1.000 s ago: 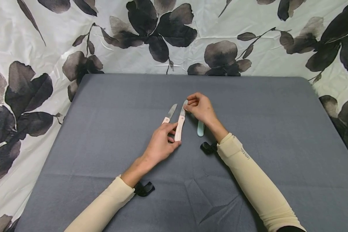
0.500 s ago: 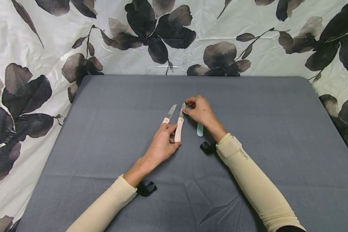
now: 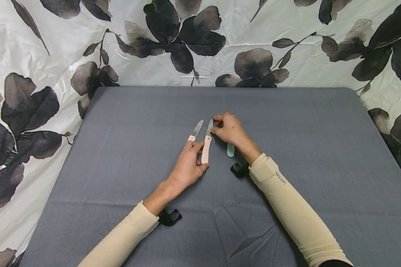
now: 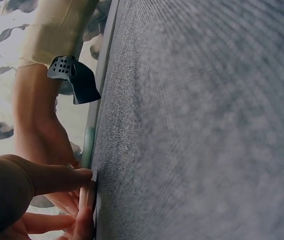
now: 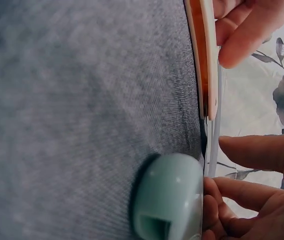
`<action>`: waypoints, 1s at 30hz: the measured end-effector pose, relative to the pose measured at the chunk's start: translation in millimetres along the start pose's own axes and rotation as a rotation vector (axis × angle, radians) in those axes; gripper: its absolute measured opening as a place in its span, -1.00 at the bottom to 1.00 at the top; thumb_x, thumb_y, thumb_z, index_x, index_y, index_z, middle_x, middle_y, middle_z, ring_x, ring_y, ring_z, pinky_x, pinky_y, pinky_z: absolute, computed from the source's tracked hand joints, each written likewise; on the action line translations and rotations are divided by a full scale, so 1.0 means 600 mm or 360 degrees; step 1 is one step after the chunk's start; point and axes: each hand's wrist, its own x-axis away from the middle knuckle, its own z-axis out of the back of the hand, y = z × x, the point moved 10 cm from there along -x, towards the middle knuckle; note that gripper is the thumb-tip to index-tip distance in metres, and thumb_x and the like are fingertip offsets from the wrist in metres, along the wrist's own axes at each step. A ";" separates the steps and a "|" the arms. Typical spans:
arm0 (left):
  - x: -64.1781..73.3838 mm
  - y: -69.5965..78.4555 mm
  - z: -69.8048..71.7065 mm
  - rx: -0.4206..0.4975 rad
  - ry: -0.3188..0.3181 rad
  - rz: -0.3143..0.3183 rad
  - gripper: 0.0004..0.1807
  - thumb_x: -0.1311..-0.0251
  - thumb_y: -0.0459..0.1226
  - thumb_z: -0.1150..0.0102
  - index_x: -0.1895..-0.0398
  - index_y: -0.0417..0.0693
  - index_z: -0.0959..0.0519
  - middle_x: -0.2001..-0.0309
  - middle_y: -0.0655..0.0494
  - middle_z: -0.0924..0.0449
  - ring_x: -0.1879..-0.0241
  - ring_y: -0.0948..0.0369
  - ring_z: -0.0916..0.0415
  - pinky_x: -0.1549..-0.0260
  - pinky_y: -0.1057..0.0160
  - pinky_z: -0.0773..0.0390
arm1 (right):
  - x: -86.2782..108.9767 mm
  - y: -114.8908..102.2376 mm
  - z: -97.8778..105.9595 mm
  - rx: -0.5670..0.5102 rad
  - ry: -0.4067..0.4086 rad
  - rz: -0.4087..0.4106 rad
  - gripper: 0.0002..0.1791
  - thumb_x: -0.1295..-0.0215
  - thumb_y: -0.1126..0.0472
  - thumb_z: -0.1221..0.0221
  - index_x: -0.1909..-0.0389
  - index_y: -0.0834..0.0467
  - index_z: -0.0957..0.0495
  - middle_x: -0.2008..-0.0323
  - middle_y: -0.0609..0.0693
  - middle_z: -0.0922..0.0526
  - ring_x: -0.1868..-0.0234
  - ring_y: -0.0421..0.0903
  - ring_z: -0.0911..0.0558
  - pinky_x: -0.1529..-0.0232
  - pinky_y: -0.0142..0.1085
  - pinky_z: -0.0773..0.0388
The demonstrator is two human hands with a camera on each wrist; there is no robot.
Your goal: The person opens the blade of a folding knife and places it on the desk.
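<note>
A pink-handled folding knife lies on the grey cloth with its blade swung out, pointing away. My left hand holds its handle, thumb at the butt and a fingertip near the upper end. At the blade, my right hand pinches the tip area between thumb and fingers. In the right wrist view the handle stands edge-on, with an orange-lit slot along it. Just left is a second pink-handled knife, blade out, its lower handle hidden by the left hand. A mint-green handle lies partly beneath the right hand.
The grey cloth-covered table has creases at its front. White fabric with dark flowers surrounds its back and sides. Black wrist mounts jut from both cream sleeves, close over the cloth.
My right hand has shifted slightly toward me along the blade. The gripped knife has turned a little and slid slightly nearer; the left hand moved a touch to the right.
</note>
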 end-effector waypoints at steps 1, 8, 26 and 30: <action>0.000 0.001 0.001 0.0000 0.0007 -0.0009 -0.25 -0.05 -0.46 -0.54 -0.37 -0.32 -0.48 -0.08 -0.17 -0.50 0.35 0.20 -0.53 0.27 0.39 -0.60 | 0.001 0.001 0.002 -0.0002 0.0014 -0.0006 -0.43 -0.42 0.20 -0.26 -0.40 0.28 -0.49 -0.06 0.26 -0.61 -0.04 0.17 -0.57 -0.14 0.01 -0.50; 0.002 0.019 0.009 -0.0074 0.0127 -0.0171 -0.27 -0.01 -0.40 -0.58 -0.31 -0.30 -0.52 -0.07 -0.14 -0.50 0.07 0.06 -0.52 -0.04 0.12 -0.59 | 0.015 0.007 0.038 -0.0082 0.0212 0.0007 -0.53 -0.42 0.21 -0.27 -0.31 0.22 -0.58 -0.07 0.23 -0.60 -0.11 0.19 -0.53 -0.26 0.11 -0.38; -0.008 0.056 -0.032 -0.0042 -0.0022 -0.0254 -0.55 -0.21 -0.37 -0.44 -0.18 -0.21 -0.62 0.05 -0.07 -0.56 0.05 0.05 -0.54 -0.05 0.08 -0.58 | 0.033 0.059 0.048 -0.0083 0.0033 -0.0129 -0.63 -0.47 0.21 -0.22 -0.20 0.27 -0.60 -0.04 0.26 -0.55 -0.02 0.17 -0.53 -0.07 -0.01 -0.51; -0.008 0.058 -0.039 -0.0047 -0.0057 -0.0234 -0.54 -0.22 -0.35 -0.43 -0.20 -0.19 -0.61 0.01 -0.07 -0.59 0.01 0.08 -0.56 -0.09 0.11 -0.60 | 0.037 0.067 0.047 -0.0044 -0.0015 -0.0129 -0.65 -0.45 0.22 -0.23 -0.19 0.24 -0.62 0.07 0.22 -0.57 0.13 0.11 -0.53 0.15 -0.15 -0.48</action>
